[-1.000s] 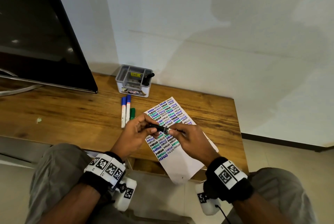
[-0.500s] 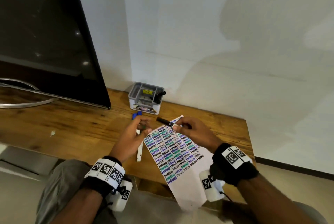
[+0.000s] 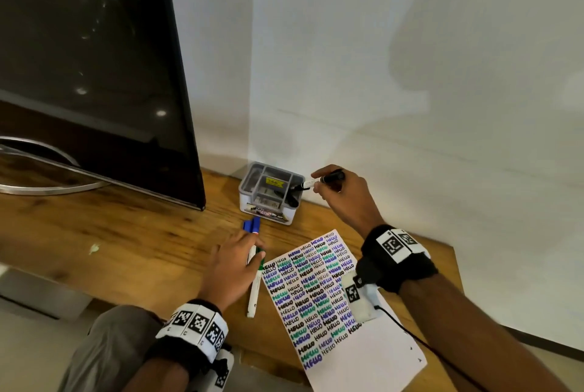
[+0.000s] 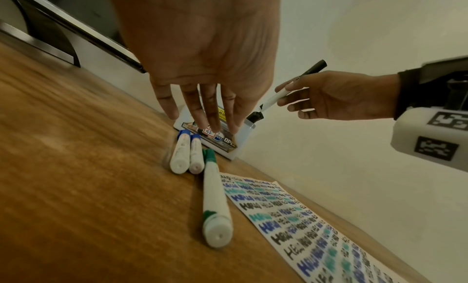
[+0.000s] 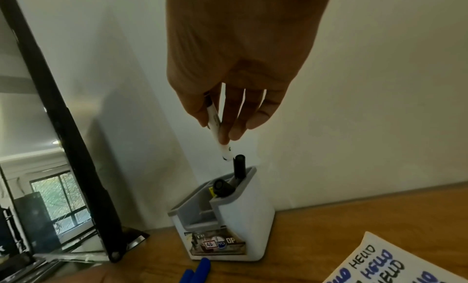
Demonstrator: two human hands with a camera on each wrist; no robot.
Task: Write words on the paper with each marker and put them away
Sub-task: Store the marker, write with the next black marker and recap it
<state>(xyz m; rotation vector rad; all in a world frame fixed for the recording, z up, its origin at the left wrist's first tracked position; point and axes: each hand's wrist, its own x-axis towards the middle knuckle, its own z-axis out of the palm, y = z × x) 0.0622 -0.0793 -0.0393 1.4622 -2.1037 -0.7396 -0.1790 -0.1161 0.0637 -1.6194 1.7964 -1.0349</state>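
R hand (image 5: 238,99) pinches black marker (image 5: 215,127) above organizer (image 5: 243,217); maybe touching.

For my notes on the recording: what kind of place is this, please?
Probably a room in a home: a flat-screen television stands on a wooden table against a plain white wall, and its screen reflects a window.

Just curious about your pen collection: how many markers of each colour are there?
Black: 3, one black marker in the right hand, two in the organizer.
Blue: 2 blue markers on the table.
Green: 1 green marker on the table.
Total: 6.
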